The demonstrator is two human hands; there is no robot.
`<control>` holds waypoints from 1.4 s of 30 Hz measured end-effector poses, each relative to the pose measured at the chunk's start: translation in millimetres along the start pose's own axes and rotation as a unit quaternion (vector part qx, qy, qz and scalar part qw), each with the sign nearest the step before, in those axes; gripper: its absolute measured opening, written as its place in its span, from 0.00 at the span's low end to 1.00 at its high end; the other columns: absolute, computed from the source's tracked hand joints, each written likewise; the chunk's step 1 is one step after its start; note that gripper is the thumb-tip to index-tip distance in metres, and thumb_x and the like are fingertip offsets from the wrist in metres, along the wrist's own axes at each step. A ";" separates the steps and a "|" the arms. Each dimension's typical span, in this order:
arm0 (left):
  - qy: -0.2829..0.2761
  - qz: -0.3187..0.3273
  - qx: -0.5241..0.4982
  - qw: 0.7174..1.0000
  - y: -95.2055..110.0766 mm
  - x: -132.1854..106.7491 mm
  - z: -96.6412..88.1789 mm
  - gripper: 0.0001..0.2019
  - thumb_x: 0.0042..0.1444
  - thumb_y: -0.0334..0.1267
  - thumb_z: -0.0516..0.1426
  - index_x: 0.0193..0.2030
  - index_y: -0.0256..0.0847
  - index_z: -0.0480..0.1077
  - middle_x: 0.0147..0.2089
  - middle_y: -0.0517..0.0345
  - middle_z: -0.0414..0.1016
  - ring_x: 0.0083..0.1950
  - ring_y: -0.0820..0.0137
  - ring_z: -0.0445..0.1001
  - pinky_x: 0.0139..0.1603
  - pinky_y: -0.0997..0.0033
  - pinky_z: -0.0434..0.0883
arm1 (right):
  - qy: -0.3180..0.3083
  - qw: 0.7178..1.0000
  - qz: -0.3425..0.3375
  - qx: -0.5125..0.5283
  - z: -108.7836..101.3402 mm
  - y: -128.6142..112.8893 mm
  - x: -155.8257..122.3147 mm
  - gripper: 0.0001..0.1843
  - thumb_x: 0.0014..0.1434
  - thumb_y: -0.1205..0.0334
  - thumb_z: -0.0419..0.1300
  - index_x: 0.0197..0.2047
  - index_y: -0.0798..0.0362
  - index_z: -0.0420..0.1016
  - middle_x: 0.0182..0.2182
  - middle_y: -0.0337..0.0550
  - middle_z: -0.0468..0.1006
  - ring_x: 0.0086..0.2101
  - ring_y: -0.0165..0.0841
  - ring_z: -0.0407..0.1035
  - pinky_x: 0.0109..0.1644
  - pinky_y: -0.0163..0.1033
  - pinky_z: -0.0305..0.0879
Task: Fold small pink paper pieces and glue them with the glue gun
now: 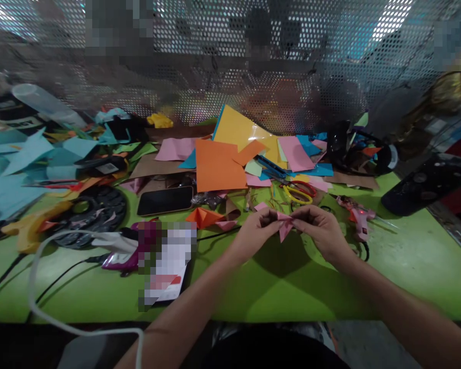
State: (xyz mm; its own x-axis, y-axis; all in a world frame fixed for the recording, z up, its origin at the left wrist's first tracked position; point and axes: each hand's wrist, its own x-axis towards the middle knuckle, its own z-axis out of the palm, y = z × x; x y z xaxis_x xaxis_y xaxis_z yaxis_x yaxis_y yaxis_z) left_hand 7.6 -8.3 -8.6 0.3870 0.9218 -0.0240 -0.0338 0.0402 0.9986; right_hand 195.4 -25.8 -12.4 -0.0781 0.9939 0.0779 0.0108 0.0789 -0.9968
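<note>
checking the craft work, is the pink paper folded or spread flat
Folded: the pink paper between the left hand and right hand is a small creased shape, its tip pointing down.

There are three glue guns (34,222) (125,260) (361,219) and one handheld pink paper (285,229).

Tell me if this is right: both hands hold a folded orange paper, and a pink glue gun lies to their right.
The colour is wrong: the head view shows the left hand and right hand holding a folded pink paper. The pink glue gun does lie to their right.
</note>
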 end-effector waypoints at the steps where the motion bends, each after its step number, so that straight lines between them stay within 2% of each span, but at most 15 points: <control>1: -0.003 -0.007 0.000 1.000 0.4 -0.1 0.6 0.08 0.56 0.39 0.61 0.38 0.37 0.75 0.37 0.56 0.77 0.41 0.68 0.73 0.45 0.69 0.67 | 0.000 1.000 -0.003 0.001 0.2 -0.4 -0.2 0.06 0.53 0.62 0.69 0.37 0.50 0.81 0.30 0.38 0.81 0.31 0.30 0.72 0.36 0.35 0.67; 4: 0.001 -0.029 -0.011 1.000 1.1 -0.7 2.5 0.07 0.55 0.39 0.61 0.34 0.36 0.74 0.32 0.57 0.75 0.36 0.70 0.72 0.41 0.71 0.67 | -0.012 1.000 -0.013 0.000 1.0 -3.8 -0.7 0.07 0.53 0.63 0.68 0.37 0.48 0.83 0.32 0.39 0.82 0.34 0.32 0.74 0.39 0.36 0.68; 7: -0.016 -0.068 -0.086 0.994 1.4 -1.7 4.3 0.08 0.54 0.40 0.61 0.33 0.36 0.72 0.27 0.58 0.75 0.31 0.71 0.73 0.35 0.72 0.67 | -0.020 0.999 -0.021 -0.013 0.8 -7.9 -0.5 0.06 0.53 0.65 0.67 0.36 0.48 0.84 0.32 0.39 0.83 0.35 0.33 0.75 0.42 0.37 0.70; 13: -0.010 -0.156 -0.212 0.965 0.1 -1.9 4.3 0.09 0.52 0.39 0.63 0.34 0.36 0.70 0.27 0.56 0.77 0.27 0.71 0.76 0.35 0.69 0.73 | -0.032 0.998 -0.038 -0.048 -1.7 -9.0 0.3 0.06 0.53 0.66 0.66 0.35 0.48 0.84 0.31 0.38 0.84 0.35 0.33 0.76 0.42 0.37 0.70; 21: -0.004 -0.165 -0.245 0.955 2.8 -1.7 3.5 0.06 0.51 0.33 0.61 0.36 0.35 0.70 0.27 0.53 0.78 0.27 0.72 0.76 0.31 0.73 0.74 | -0.033 0.995 -0.045 -0.081 -2.3 -9.5 -1.3 0.06 0.53 0.66 0.64 0.33 0.49 0.83 0.31 0.39 0.84 0.35 0.34 0.76 0.43 0.38 0.69; 30: -0.005 -0.157 -0.249 0.956 2.5 -2.5 3.7 0.06 0.51 0.33 0.60 0.35 0.35 0.69 0.26 0.56 0.76 0.26 0.73 0.73 0.31 0.74 0.72 | -0.043 0.995 -0.039 -0.080 -2.7 -7.3 -1.4 0.06 0.54 0.66 0.63 0.34 0.49 0.83 0.31 0.38 0.83 0.35 0.34 0.76 0.43 0.38 0.69; 34: -0.012 -0.155 -0.256 0.954 2.2 -2.3 3.8 0.06 0.52 0.36 0.60 0.35 0.36 0.69 0.26 0.56 0.75 0.27 0.72 0.73 0.32 0.73 0.71 | -0.032 0.993 -0.060 -0.102 -1.5 -8.8 -2.2 0.07 0.54 0.67 0.63 0.34 0.49 0.83 0.31 0.39 0.83 0.35 0.35 0.76 0.42 0.39 0.70; 38: -0.004 -0.159 -0.255 0.954 0.9 -2.9 5.0 0.11 0.55 0.43 0.61 0.35 0.37 0.69 0.30 0.57 0.74 0.29 0.72 0.73 0.32 0.73 0.70 | -0.022 0.984 -0.098 -0.150 0.1 -13.1 -3.0 0.08 0.55 0.67 0.62 0.34 0.49 0.83 0.32 0.41 0.84 0.35 0.36 0.76 0.42 0.40 0.70; 42: -0.009 -0.123 -0.192 0.974 -0.1 -3.8 6.1 0.15 0.50 0.44 0.67 0.37 0.37 0.70 0.31 0.61 0.71 0.31 0.76 0.70 0.34 0.75 0.67 | -0.022 0.976 -0.125 -0.178 1.4 -13.9 -3.7 0.08 0.56 0.67 0.61 0.34 0.48 0.83 0.32 0.42 0.83 0.34 0.36 0.76 0.41 0.41 0.70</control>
State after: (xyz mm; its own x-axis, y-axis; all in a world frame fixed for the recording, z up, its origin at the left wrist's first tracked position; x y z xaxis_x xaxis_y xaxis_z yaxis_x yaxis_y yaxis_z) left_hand 11.8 -14.1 -8.4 0.4427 0.8594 -0.2558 -0.2797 0.4034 0.8712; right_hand 194.1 -30.7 1.1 -0.1655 0.9367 0.3084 0.3310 0.3474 -0.8774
